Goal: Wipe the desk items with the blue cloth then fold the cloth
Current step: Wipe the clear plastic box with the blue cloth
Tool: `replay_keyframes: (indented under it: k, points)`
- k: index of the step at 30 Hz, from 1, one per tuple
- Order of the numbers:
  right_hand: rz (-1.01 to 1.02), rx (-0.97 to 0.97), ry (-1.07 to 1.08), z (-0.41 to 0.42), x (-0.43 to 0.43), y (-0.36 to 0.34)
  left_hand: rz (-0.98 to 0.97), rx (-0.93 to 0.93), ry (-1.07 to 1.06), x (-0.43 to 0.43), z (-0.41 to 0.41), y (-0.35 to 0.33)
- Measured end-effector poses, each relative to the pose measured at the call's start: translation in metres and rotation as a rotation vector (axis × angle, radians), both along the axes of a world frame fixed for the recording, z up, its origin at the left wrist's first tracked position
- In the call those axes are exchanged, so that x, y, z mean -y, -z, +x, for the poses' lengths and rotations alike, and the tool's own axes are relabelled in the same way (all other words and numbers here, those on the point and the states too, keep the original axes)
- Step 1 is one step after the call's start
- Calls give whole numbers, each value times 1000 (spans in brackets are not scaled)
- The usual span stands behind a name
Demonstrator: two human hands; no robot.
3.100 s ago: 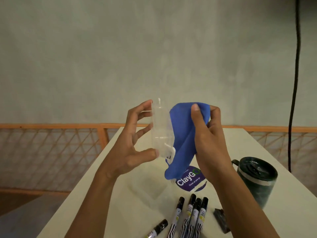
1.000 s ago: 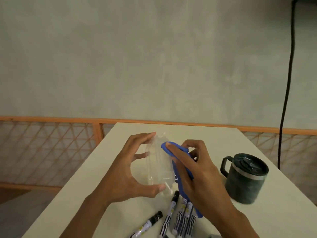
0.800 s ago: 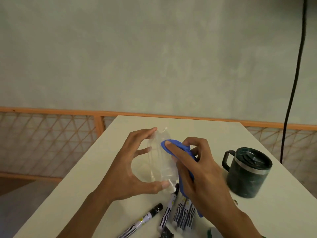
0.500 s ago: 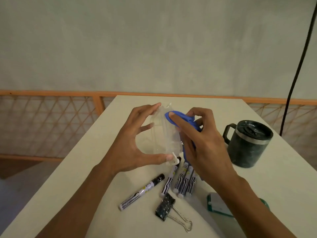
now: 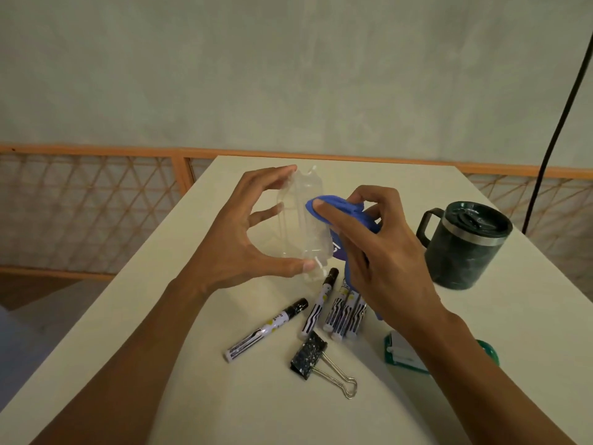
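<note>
My left hand (image 5: pixel 237 239) holds a clear plastic container (image 5: pixel 301 223) upright above the white desk (image 5: pixel 401 396), thumb at its bottom end and fingertips at its top. My right hand (image 5: pixel 375 252) grips the blue cloth (image 5: pixel 340 210), with the thumb pressing the cloth against the container's right side. The cloth hangs down behind my right palm, mostly hidden. Several black-and-white markers (image 5: pixel 324 303) lie on the desk under my hands.
A dark green lidded mug (image 5: pixel 465 245) stands at the right. A black binder clip (image 5: pixel 317 358) lies near the markers, and a green-and-white tape dispenser (image 5: pixel 401 351) sits partly under my right forearm. An orange lattice railing (image 5: pixel 96 207) runs behind the desk; a black cable (image 5: pixel 558 117) hangs at the right.
My hands have come down from chest height to just above the desk with the container and cloth. The view has tilted downward, bringing the binder clip and tape dispenser into sight.
</note>
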State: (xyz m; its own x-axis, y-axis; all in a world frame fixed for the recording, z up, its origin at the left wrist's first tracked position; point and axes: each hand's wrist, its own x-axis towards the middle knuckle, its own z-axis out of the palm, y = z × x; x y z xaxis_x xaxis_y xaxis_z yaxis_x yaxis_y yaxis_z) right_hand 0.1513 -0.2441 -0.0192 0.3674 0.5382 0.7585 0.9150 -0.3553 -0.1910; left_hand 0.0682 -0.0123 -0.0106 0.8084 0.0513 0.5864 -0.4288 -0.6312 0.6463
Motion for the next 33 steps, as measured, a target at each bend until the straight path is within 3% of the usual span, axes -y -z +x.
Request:
replay_keyframes:
  k: [7, 33]
  points:
    - [-18, -12, 55, 2, 3, 2, 16, -54, 58, 4, -3, -1]
    - [53, -42, 160, -12, -5, -3, 128, 17, -37, 14, -2, -5]
